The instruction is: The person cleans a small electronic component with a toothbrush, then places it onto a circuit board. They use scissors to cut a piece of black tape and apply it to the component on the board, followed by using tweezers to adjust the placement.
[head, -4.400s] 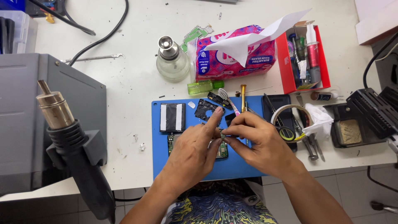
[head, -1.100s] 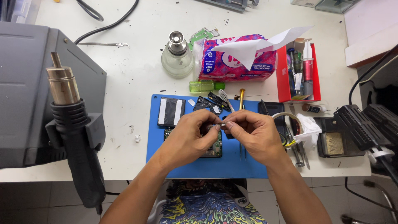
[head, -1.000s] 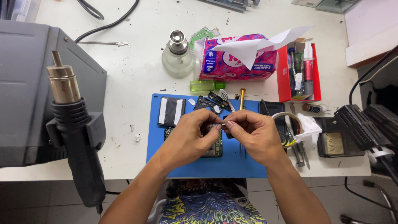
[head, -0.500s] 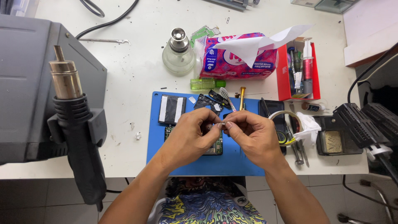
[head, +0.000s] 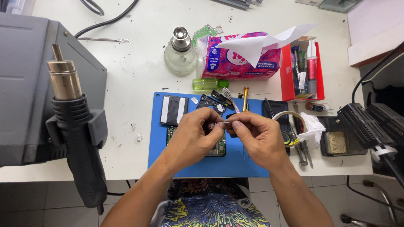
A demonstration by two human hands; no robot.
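Bench: white worktop (head: 139, 75), blue repair mat (head: 235, 162) at the front edge, me sitting square to it.
Left hand (head: 191, 136): raised just above the mat, fingers curled, thumb and forefinger closed on one end of a tiny pale part (head: 226, 123).
Right hand (head: 256, 136): mirrors it, thumb and forefinger pinching the other end. Fingertips of both hands nearly touch.
Part: too small to tell what it is, looks like a thin sliver. Sits between my two pinches, over the middle of the mat.
Under hands: green circuit board (head: 216, 147) flat on the mat, mostly hidden by my left hand.
Mat, far side: black block with a white stripe (head: 174, 110) at left, dark loose parts (head: 210, 101) and a toothbrush (head: 229, 98) in the middle, brass-handled tool (head: 245, 96) beside them.
Right of mat: tweezers and cutters (head: 301, 147), crumpled tissue (head: 311, 126), solder tip tray (head: 336, 143).
Behind: glass dispenser bottle (head: 180, 52), pink tissue pack (head: 240, 54), red box of tubes and tools (head: 303, 69).
Left: hot-air gun (head: 78, 130) docked on grey station (head: 29, 84).
Step, my read: prepping or separating the small part in-hand, not yet placing it on the board.
Next move needs: steady two-finger grip, no twisting, then a clear view of the board, so left hand has to come off it.
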